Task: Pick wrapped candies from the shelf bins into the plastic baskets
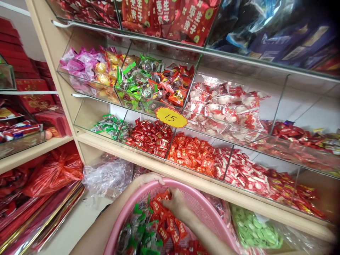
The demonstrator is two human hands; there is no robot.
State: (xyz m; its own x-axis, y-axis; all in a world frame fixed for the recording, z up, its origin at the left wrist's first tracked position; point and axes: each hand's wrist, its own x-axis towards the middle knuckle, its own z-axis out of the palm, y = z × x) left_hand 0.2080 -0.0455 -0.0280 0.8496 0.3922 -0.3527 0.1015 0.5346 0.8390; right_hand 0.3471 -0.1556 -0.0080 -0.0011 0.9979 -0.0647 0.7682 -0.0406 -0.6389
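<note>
A pink plastic basket (212, 212) is at the bottom middle, tilted towards me. My left hand (150, 178) grips its far rim, fingers over the edge. Inside the basket, my right hand (177, 202) is closed on red-wrapped candies (160, 209); how many it holds is hidden. More red candies lie below that hand. Clear packets with green ends (140, 226) fill the basket's left side. Just beyond the rim, similar orange-red candies (192, 152) lie in a clear shelf bin.
Clear bins hold small dark-red candies (151, 136), red-and-white candies (247, 170) and white-and-red packets (225, 102). A yellow price tag (171, 117) reads 15. The wooden shelf edge (132, 156) runs just beyond the basket. Green packets (255, 226) lie lower right; a red plastic bag (57, 170) sits left.
</note>
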